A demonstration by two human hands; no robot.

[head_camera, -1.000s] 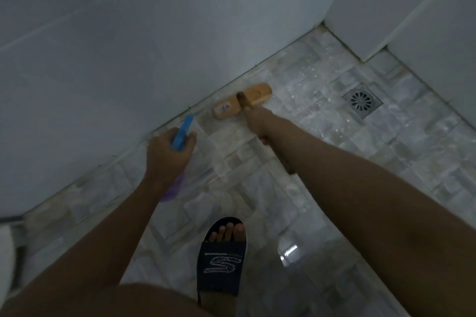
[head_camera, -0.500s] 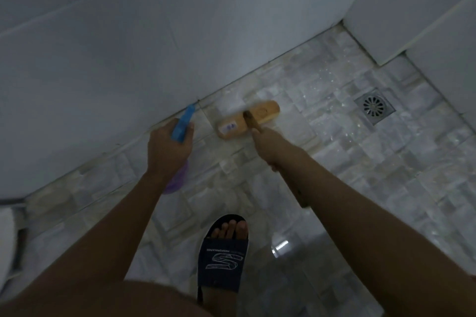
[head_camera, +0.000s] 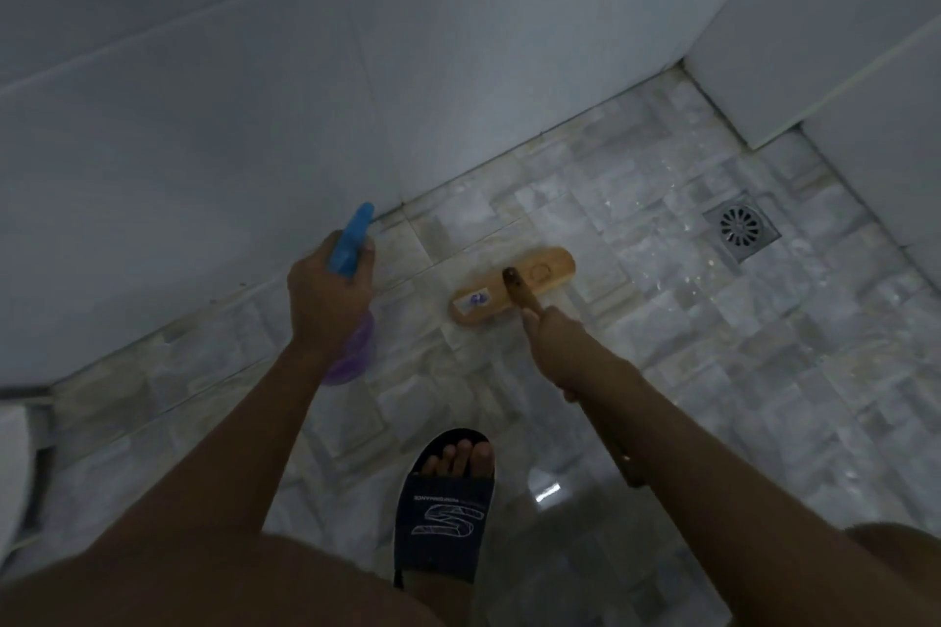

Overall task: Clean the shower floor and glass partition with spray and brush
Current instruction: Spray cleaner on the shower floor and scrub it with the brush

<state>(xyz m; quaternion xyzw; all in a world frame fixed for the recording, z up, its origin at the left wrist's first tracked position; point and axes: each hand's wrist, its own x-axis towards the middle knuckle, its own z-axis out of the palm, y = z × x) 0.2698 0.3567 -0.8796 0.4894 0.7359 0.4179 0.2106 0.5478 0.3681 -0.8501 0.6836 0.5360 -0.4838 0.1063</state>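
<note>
Far left of the drain point(head_camera: 742, 227), your left hand point(head_camera: 326, 300) holds the spray bottle point(head_camera: 351, 239), fingers point(head_camera: 362, 265) clamped round its neck, nozzle towards the wall's foot. Nearer the drain, the brush head point(head_camera: 545, 270) lies flat on the floor point(head_camera: 662, 321), long axis along the wall. Your right hand point(head_camera: 552, 341) grips the handle point(head_camera: 520, 293) just behind it, arm outstretched.

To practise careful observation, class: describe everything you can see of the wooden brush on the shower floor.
The brush has a long, flat, light wooden head with rounded ends, lying flat on the pale tiled floor, a little out from the wall. A small label with a purple mark sits near one end. A darker wooden handle joins the head's middle and slants back toward the person, gripped by the right hand. Its bristles are hidden underneath.
</note>
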